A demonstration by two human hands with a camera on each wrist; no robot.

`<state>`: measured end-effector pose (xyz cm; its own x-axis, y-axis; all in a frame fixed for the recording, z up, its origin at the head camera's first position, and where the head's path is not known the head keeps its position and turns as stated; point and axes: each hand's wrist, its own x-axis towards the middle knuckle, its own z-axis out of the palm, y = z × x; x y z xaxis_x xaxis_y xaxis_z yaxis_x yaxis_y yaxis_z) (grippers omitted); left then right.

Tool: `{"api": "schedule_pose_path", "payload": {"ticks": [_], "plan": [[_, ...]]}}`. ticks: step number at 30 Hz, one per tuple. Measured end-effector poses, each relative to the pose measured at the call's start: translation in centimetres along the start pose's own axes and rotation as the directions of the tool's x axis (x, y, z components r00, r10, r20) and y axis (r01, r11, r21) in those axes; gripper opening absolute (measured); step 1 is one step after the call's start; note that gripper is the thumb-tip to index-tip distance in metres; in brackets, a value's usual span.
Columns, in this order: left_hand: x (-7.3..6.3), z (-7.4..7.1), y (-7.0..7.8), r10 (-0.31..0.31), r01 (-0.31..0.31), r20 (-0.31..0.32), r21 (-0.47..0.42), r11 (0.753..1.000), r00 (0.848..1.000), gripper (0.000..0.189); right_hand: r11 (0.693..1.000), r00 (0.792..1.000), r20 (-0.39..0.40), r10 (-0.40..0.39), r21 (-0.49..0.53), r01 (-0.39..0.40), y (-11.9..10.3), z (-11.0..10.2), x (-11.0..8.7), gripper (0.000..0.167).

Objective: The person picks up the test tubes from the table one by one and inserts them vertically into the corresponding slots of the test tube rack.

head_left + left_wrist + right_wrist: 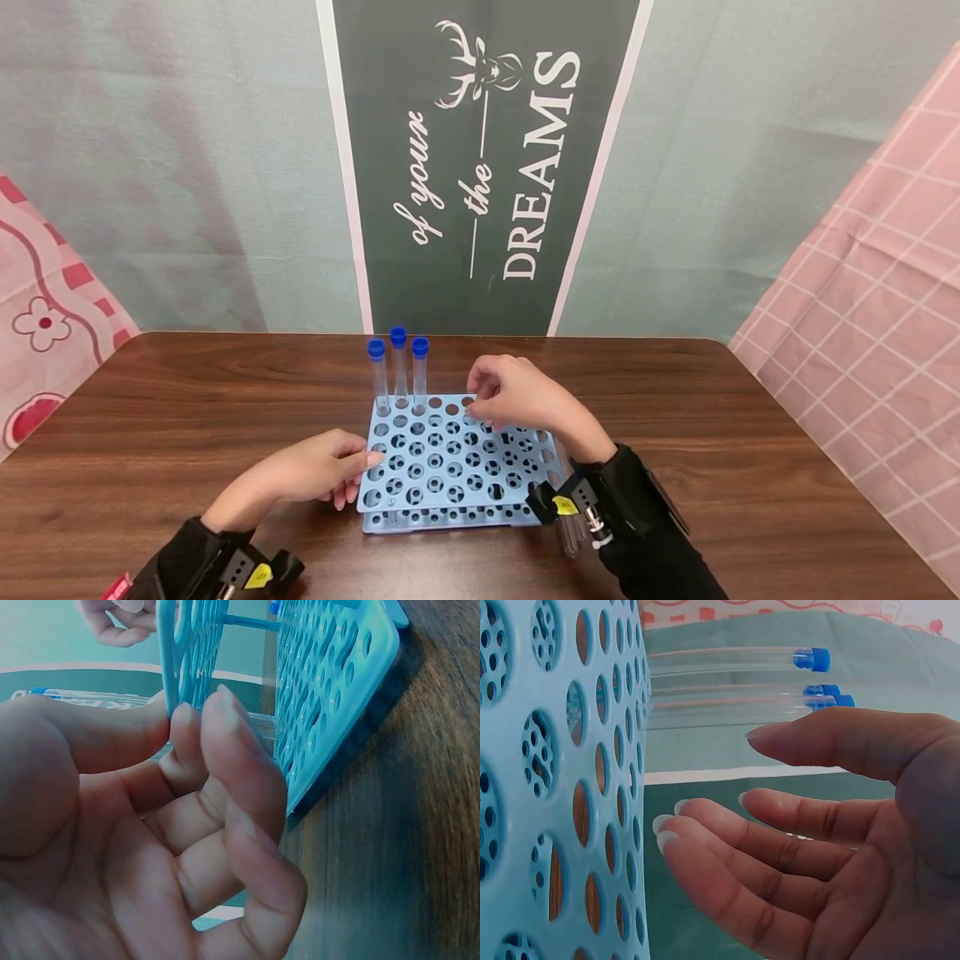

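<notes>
A light-blue test tube rack, its top plate full of round holes, stands on the table. Three clear test tubes with blue caps stand upright in its back-left corner; the right wrist view shows the same capped tubes. At the rack's left edge, my left hand pinches the upper plate between thumb and fingers, as the left wrist view shows in the hand. Over the back of the rack hovers my right hand. In the right wrist view this hand has loosely bent fingers, thumb apart, nothing between them.
Clear tubes lie on the brown wooden table by the rack's right side, partly hidden under my right wrist. A grey-green cloth with lettering hangs behind the table. Pink patterned cloths hang at both sides.
</notes>
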<state>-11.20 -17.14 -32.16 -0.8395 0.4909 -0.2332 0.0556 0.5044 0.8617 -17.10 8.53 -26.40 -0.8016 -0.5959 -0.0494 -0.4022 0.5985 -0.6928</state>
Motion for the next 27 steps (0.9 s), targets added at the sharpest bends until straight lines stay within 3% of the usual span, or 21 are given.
{"api": "schedule_pose_path", "payload": {"ticks": [27], "plan": [[0.0, 0.3, -0.2, 0.000, 0.000, -0.006, -0.028, 1.000, 1.000, 0.033, 0.998, 0.999, 0.006, 0.033, 0.045, -0.034, 1.3, -0.1, -1.1, 0.018]]}}
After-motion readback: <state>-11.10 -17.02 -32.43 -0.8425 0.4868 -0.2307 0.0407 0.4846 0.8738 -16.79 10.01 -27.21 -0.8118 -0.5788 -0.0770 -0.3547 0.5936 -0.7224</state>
